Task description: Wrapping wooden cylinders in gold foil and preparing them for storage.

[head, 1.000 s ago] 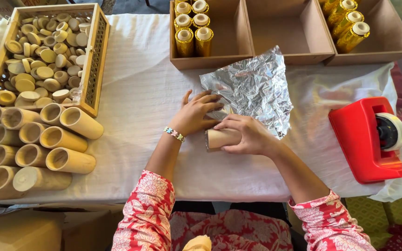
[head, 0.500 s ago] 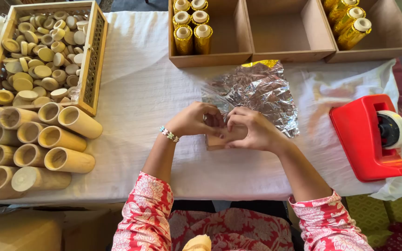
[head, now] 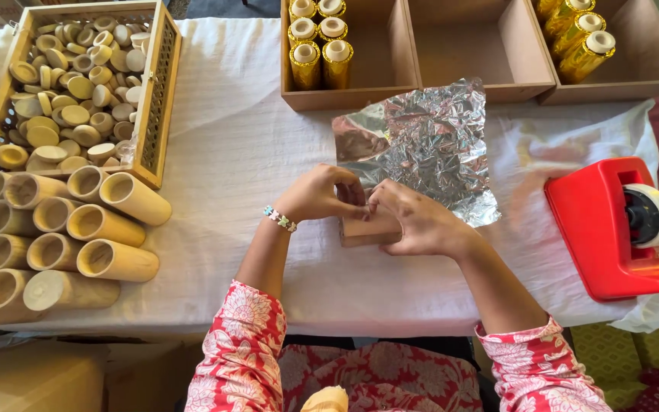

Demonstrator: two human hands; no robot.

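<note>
A short bamboo tube (head: 369,227) lies on its side on the white tablecloth, at the near edge of a crinkled silver foil sheet (head: 421,145). My left hand (head: 320,194) grips the tube's left end and the foil's near edge, a beaded bracelet on its wrist. My right hand (head: 415,221) holds the tube from the right, its fingers curled over the top. The thumbs meet above the tube and hide its upper side.
Several bare bamboo tubes (head: 78,229) are stacked at the left. A wooden crate of bamboo lids (head: 160,91) stands at the far left. Open boxes (head: 390,76) at the back hold gold-wrapped tubes (head: 320,57). A red tape dispenser (head: 612,229) sits at the right.
The foil sheet was lifted and shifted, and now lies flat behind the tube. Both hands have closed together over the tube at the foil's near edge.
</note>
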